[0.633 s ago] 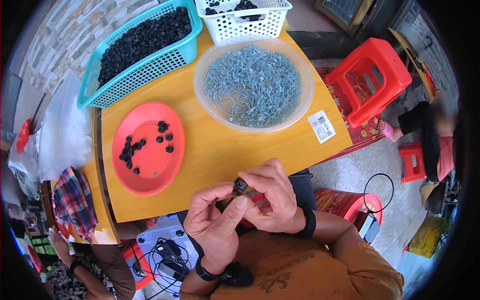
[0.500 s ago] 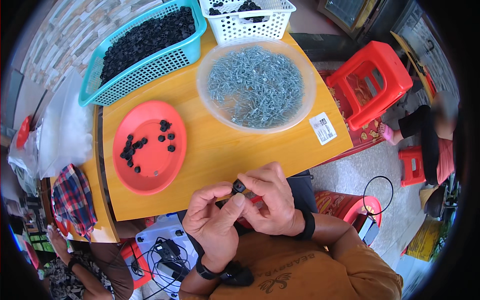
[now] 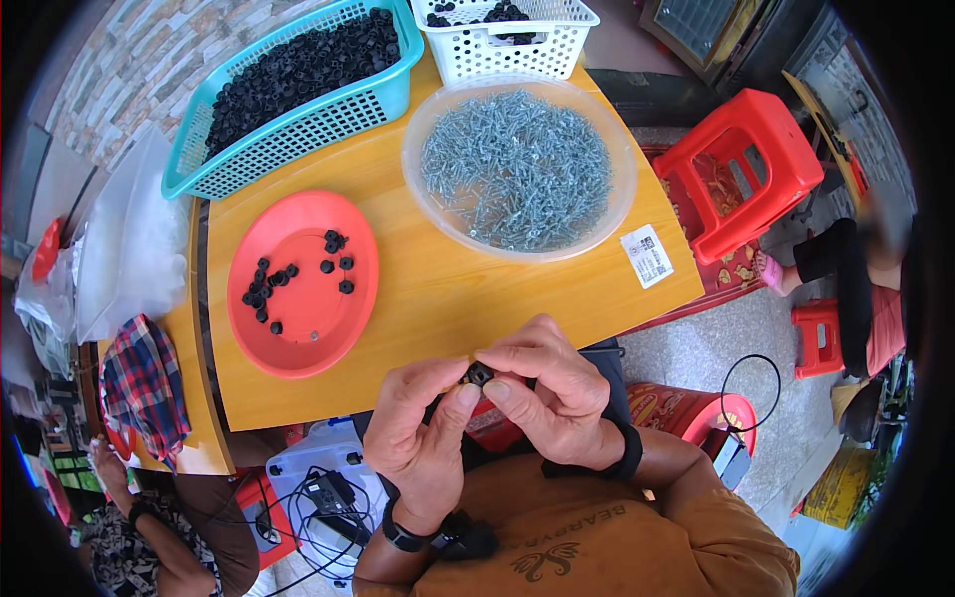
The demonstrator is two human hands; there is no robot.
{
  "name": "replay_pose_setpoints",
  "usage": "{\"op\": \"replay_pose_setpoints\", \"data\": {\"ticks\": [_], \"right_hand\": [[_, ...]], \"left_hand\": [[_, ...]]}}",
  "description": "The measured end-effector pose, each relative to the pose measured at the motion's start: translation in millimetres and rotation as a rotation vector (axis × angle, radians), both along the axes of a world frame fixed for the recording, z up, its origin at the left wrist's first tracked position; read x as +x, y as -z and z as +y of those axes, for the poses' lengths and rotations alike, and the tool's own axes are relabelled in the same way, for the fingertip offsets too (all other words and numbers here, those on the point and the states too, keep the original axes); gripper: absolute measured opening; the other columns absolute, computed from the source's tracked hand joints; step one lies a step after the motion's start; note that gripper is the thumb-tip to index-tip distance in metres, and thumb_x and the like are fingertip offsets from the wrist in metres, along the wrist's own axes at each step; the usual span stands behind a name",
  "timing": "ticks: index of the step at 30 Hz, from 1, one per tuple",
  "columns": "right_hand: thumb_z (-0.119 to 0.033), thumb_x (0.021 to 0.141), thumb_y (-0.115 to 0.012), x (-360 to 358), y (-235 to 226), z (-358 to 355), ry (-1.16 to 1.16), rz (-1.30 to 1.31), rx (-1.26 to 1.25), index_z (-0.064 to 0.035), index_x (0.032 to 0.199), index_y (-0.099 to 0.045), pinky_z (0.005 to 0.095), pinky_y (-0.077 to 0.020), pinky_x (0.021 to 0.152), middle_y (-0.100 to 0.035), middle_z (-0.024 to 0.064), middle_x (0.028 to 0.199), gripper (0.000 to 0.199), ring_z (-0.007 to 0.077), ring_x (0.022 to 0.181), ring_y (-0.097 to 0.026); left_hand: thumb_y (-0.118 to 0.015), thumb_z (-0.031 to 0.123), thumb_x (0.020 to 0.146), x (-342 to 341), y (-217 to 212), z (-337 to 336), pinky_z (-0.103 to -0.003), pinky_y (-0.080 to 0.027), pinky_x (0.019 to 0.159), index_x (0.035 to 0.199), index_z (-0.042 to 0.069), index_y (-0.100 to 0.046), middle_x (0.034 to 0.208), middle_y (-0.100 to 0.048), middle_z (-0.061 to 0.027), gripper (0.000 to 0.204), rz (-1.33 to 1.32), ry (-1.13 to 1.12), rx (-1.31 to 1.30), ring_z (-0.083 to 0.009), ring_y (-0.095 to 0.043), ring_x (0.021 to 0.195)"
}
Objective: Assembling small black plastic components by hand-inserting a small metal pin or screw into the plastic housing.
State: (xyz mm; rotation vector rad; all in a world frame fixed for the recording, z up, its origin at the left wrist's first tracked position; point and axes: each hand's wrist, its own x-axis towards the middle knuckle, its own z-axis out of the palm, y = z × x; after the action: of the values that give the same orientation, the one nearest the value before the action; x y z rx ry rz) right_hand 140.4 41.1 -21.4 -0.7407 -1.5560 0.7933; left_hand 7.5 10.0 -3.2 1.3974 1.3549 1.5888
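An orange wooden table (image 3: 438,308) stands on a paved floor, seen from above, with a stone-patterned wall along the far left. At the near edge of the table both hands meet over the person's lap. The left hand (image 3: 423,433) has its fingers curled and its thumb pressed up against a small black part (image 3: 478,374), and the right hand (image 3: 550,393) closes on the same part from the other side, thumb and forefinger pinching it, so the part sits between the fingertips of both hands, just past the table's near edge. Each wrist wears a dark band.

Left of the hands and a little farther off, a red oval plate (image 3: 298,338) lies on the table with a scatter of small black caps (image 3: 288,274) on it. Beyond the hands to the far right sits a clear round bowl (image 3: 438,214) filled with grey metal screws (image 3: 517,169). At the far left a teal basket (image 3: 288,134) holds a heap of black caps, and beside it at the far edge a white basket (image 3: 507,45) holds a few more dark pieces.

Off the table to the right stands a red plastic stool (image 3: 746,159). A checked cloth (image 3: 144,383) lies at the table's left end, near a clear plastic bag (image 3: 124,249).
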Motion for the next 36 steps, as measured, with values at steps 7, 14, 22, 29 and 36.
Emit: {"op": "replay_pose_setpoints", "data": {"ticks": [7, 14, 22, 29, 36], "right_hand": [[0.0, 0.078, -0.066, 2.7, -3.2, -3.4, -0.045, 0.021, -0.114, 0.005, 0.103, -0.061, 0.0287, -0.0396, 0.068, -0.061, 0.0092, 0.087, 0.026, 0.0174, 0.074, -0.051], [0.0, 0.075, -0.068, 2.1, -1.1, 0.0, -0.016, 0.015, -0.062, -0.0011, 0.102, -0.063, 0.0251, -0.0387, 0.058, -0.06, 0.0056, 0.086, 0.028, 0.0145, 0.069, -0.046], [-0.003, 0.079, -0.066, -0.7, 6.3, -4.5, -0.089, 0.206, -0.269, -0.0005, 0.103, -0.062, 0.0252, -0.039, 0.063, -0.06, 0.0047, 0.086, 0.024, 0.0135, 0.07, -0.047], [-0.003, 0.083, -0.063, 1.7, 3.5, 0.1, -0.132, 0.098, -0.221, 0.0, 0.107, -0.061, 0.0237, -0.0394, 0.066, -0.06, 0.0044, 0.087, 0.024, 0.0113, 0.073, -0.049], [-0.008, 0.088, -0.059, 1.8, 6.0, 1.8, -0.313, 0.529, -0.634, 0.0006, 0.109, -0.059, 0.0197, -0.0431, 0.068, -0.061, 0.0043, 0.091, 0.023, 0.0076, 0.077, -0.052]], "left_hand": [[-0.071, -0.002, 0.073, -1.3, 2.7, -0.2, -0.025, -0.046, 0.078, 0.096, -0.003, -0.064, 0.093, -0.062, -0.0064, 0.024, -0.313, 0.075, -0.138, -0.0133, -0.057, 0.082], [-0.071, -0.003, 0.073, 1.7, 3.9, -1.3, -0.025, -0.046, 0.078, 0.098, -0.003, -0.064, 0.092, -0.063, -0.0061, 0.026, -0.396, 0.038, -0.172, -0.0129, -0.058, 0.082], [-0.069, -0.005, 0.075, 1.5, 6.3, -0.5, -0.024, -0.049, 0.076, 0.099, -0.004, -0.063, 0.092, -0.064, -0.0066, 0.025, -0.398, 0.1, -0.182, -0.0124, -0.059, 0.083], [-0.068, -0.003, 0.078, 0.5, 4.2, 0.9, -0.022, -0.045, 0.078, 0.102, -0.003, -0.063, 0.092, -0.06, -0.0046, 0.024, -0.363, 0.082, -0.157, -0.01, -0.055, 0.084], [-0.068, 0.0, 0.079, -2.0, 6.8, 0.4, -0.021, -0.047, 0.074, 0.101, -0.003, -0.061, 0.088, -0.062, -0.0046, 0.023, -0.224, 0.055, -0.155, -0.0095, -0.057, 0.079]]}}
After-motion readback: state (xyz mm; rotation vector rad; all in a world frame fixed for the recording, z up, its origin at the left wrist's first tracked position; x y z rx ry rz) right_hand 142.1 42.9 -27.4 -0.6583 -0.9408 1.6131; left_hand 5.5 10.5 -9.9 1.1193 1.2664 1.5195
